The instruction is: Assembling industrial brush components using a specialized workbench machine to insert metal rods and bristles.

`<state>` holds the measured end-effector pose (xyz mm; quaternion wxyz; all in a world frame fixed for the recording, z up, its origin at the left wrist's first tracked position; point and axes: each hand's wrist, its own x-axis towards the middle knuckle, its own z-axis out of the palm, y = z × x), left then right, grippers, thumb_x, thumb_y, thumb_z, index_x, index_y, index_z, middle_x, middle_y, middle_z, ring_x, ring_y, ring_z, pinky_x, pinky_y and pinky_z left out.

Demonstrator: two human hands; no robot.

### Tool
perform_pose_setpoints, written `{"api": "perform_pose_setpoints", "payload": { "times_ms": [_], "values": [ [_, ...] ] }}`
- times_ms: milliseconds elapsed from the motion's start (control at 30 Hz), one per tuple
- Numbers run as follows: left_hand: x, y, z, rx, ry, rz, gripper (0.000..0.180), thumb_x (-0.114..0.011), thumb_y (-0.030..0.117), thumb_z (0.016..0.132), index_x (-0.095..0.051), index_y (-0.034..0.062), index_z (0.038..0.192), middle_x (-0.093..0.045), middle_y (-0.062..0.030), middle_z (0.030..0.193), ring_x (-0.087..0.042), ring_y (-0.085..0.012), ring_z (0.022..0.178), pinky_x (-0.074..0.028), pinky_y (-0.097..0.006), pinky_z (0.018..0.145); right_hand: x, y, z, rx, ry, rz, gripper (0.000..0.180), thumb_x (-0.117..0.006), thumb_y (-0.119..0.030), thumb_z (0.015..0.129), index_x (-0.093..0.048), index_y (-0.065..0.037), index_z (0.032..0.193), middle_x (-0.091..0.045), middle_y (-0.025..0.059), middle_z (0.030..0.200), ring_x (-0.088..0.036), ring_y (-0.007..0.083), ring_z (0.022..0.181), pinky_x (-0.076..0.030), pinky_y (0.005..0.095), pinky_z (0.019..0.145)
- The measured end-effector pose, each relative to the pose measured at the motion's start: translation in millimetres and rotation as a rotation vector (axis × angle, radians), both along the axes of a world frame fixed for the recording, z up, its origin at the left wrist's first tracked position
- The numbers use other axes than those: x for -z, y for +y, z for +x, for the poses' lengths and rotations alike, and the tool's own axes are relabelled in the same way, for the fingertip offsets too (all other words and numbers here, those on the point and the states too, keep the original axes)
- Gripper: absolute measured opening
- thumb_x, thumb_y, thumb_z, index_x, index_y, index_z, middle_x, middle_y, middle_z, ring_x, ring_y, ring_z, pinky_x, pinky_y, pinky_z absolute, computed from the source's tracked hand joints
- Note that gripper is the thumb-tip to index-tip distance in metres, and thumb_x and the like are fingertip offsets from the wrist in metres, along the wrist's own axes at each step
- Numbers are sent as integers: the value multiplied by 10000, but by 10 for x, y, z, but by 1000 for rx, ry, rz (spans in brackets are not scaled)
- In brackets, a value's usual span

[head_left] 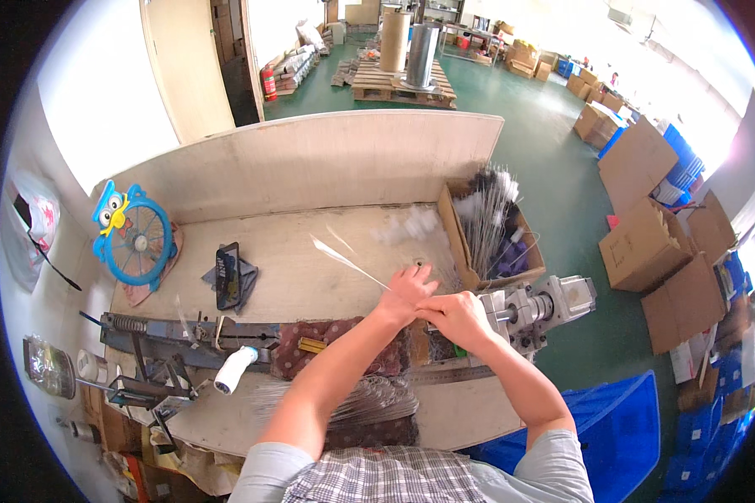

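Observation:
My left hand [406,292] pinches a thin clear bristle strip [346,260] that stretches up and left over the wooden bench [294,277]. My right hand [457,319] is closed right beside it, next to the shaft of a grey motor machine [538,308]; what it grips is hidden by the fingers. Both hands touch each other above a patterned cloth pad [331,344]. A bundle of thin metal wires [352,404] lies under my left forearm.
A cardboard box of finished wire brushes [491,230] stands behind the hands. A metal jig with a white handle [235,369] lies at left, with a phone [227,275] and a blue owl fan [132,235]. Blue crates [612,427] and cardboard boxes [646,243] are on the right.

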<state>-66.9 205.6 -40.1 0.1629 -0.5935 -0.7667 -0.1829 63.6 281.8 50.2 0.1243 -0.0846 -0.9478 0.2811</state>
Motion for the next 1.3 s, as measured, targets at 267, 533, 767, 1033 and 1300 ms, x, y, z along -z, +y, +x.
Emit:
{"api": "perform_pose_setpoints", "payload": {
  "times_ms": [267, 533, 767, 1033, 1300],
  "values": [
    [-451, -1827, 641, -209, -733, 343, 189, -611, 64, 849, -669, 54, 1029, -669, -136, 968, -644, -266, 893, -515, -321, 798, -394, -65, -203, -325, -92, -43, 136, -692, -245, 742, -739, -142, 819, -685, 46, 755, -618, 246, 766, -502, 361, 707],
    [-442, -2647, 810, -560, -1634, 876, 165, -597, 110, 886, -651, -18, 976, -664, -94, 849, -624, -135, 755, -526, -274, 687, -116, -1229, -865, -578, 213, 83, 104, -702, -219, 723, -715, -132, 778, -646, 13, 722, -597, 227, 766, -499, 362, 685],
    [-750, -2700, 624, -518, -2050, 1336, 581, -453, 535, 914, -648, -5, 818, -588, -86, 645, -560, -202, 603, -476, -335, 578, -60, -1576, -1009, -521, 47, 90, 94, -647, -190, 743, -703, -124, 780, -651, 46, 768, -604, 261, 824, -500, 393, 710],
    [-255, -2555, 487, -852, -1102, 244, 485, -700, 520, 723, -682, 36, 686, -614, -84, 570, -602, -201, 550, -459, -325, 558, -119, -1558, -1028, -493, -46, 126, 132, -618, -206, 764, -700, -109, 804, -647, 59, 781, -613, 274, 810, -496, 396, 723],
    [-173, -2269, 602, -390, -1828, 984, 190, -628, 145, 828, -588, -4, 938, -628, -92, 804, -595, -137, 626, -500, -298, 580, -138, -1235, -597, -450, 259, 46, 140, -594, -91, 775, -651, -62, 900, -637, 77, 835, -617, 286, 794, -513, 380, 679]
  ]
}}
